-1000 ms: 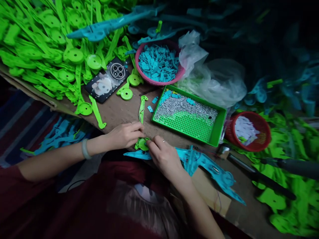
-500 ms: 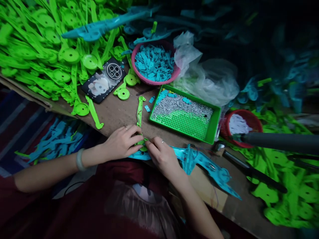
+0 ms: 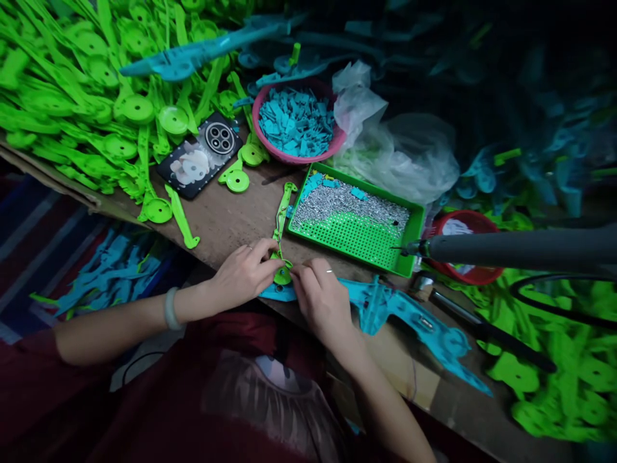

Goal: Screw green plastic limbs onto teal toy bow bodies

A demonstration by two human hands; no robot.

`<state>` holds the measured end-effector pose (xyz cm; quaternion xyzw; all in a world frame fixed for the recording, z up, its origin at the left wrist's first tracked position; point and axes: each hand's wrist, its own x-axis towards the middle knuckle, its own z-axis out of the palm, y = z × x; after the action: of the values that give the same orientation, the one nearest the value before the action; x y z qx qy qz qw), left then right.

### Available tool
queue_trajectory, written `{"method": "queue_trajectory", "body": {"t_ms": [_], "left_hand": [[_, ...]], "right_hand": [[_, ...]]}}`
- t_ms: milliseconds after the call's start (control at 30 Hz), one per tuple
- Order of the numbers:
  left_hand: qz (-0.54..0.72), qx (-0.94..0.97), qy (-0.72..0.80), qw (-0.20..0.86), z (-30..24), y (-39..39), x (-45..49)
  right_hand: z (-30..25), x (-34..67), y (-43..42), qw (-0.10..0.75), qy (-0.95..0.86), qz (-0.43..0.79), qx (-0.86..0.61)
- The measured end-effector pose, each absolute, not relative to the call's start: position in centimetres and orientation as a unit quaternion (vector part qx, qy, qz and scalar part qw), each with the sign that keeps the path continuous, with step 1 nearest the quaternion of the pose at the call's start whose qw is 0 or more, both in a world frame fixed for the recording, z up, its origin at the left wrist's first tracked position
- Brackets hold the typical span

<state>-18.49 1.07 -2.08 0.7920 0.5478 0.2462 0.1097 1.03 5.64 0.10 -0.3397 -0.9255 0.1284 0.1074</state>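
A bright green plastic part (image 3: 283,275) with a round disc end and a long narrow arm lies over a long light-blue plastic part (image 3: 385,299) at the table's front edge. My left hand (image 3: 242,278) is closed on the left side of the green part, near where the disc meets the arm. At the disc's right rim, the fingertips of my right hand (image 3: 322,299) are pressed together; whatever they pinch is too small to make out. A thin strand seems to run along the green arm. The two hands partly cover the blue part's left portion.
Behind my hands stands a green tray (image 3: 354,241) of small metal pieces. Further back is a pink bowl (image 3: 299,154) of blue pieces. A phone (image 3: 197,157), a hammer (image 3: 482,325), a red basket (image 3: 489,275) and a dark power tool (image 3: 506,249) surround the work. Green parts (image 3: 72,96) pile up left.
Both hands and the green part have shifted slightly right, the green arm now nearer the tray. The blue part has slid right. The power tool's tip has swung left over the tray's corner.
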Motion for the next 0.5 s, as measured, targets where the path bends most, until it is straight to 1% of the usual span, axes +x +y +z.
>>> {"method": "queue_trajectory", "body": {"t_ms": [100, 233, 333, 500], "left_hand": [[0.257, 0.784, 0.554, 0.109, -2.4, 1.4, -18.0], [0.260, 0.783, 0.552, 0.118, -2.3, 1.5, -17.8], [0.249, 0.783, 0.553, 0.138, -2.0, 1.5, -17.9], [0.231, 0.781, 0.548, 0.190, -1.4, 1.9, -18.1]], "right_hand": [[0.3, -0.1, 5.0, 0.127, -0.893, 0.161, -0.400], [0.1, -1.0, 4.3, 0.139, -0.874, 0.202, -0.419], [0.0, -0.8, 4.1, 0.141, -0.882, 0.201, -0.401], [0.2, 1.4, 5.0, 0.134, -0.912, 0.201, -0.333]]}}
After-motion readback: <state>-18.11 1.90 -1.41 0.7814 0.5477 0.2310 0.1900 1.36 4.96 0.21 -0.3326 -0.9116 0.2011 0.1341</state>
